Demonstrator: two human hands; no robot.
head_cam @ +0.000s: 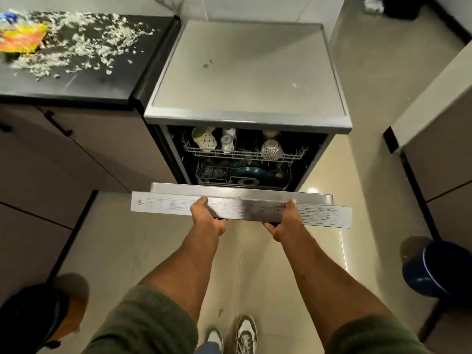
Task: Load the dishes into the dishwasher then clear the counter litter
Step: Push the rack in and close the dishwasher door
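The steel dishwasher (245,77) stands in front of me with its door (245,209) partly raised. My left hand (205,217) grips the door's front edge left of centre, thumb on top and fingers curled underneath. My right hand (284,221) grips the same edge further right in the same way. Inside, white patterned mugs (204,140) and a patterned bowl (272,149) sit in the upper rack (245,154). A dark teal dish (249,172) lies in the lower rack. White shredded litter (84,44) and a bright yellow-orange wrapper (20,38) lie on the black counter (102,83) at the left.
Brown cabinets (76,154) stand under the counter at the left. A black bin (28,320) sits at the bottom left on the tiled floor and a blue bucket (436,269) at the right. A grey cabinet (444,159) flanks the right side. My shoes (245,333) show below.
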